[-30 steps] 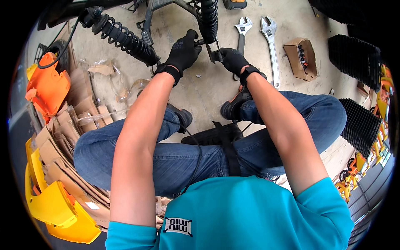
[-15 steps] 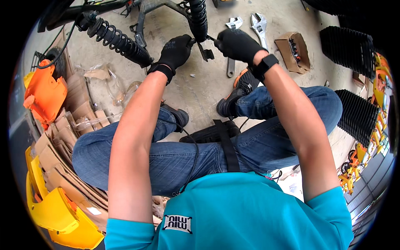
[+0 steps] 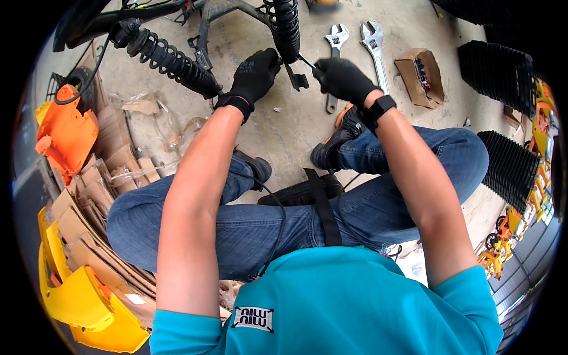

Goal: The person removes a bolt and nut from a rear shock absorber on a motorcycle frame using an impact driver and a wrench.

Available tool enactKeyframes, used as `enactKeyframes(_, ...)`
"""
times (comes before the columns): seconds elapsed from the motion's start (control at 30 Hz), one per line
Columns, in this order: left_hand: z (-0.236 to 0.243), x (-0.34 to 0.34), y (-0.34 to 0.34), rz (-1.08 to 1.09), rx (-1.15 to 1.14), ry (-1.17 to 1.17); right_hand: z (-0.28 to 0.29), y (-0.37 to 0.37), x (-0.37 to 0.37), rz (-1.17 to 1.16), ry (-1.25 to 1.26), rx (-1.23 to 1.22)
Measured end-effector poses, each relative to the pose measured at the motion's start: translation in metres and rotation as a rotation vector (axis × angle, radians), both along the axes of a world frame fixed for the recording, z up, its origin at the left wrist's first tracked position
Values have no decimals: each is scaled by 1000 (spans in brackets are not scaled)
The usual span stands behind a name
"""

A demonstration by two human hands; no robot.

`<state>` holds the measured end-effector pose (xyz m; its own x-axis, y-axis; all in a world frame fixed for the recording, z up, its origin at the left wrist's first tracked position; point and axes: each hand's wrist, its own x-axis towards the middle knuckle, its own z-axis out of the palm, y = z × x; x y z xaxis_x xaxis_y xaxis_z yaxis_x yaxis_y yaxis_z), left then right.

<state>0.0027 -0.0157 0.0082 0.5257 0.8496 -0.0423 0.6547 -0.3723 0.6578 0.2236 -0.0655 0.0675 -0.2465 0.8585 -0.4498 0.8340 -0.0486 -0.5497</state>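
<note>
Midway, shock fitting is worked.
Left hand (image 3: 255, 76) grips shock (image 3: 287, 29); right hand (image 3: 343, 80) pinches thin tool (image 3: 306, 60); wrenches (image 3: 355, 53) untouched.

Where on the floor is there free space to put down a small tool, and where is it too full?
Bare concrete lies between the left hand, the shoes and the clear plastic wrap. A narrower strip runs between the adjustable wrenches and the small cardboard box. The left edge is crowded with flattened cardboard and orange and yellow panels.
</note>
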Motion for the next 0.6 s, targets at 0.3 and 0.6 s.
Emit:
enactKeyframes(0.3, -5, 3, 2, 54, -251, -56, -115, -20, -8, -241, 205, -68)
enactKeyframes(0.6, 1, 4, -2, 154, -109, -30, -83, -14, -3, -118, 33, -116)
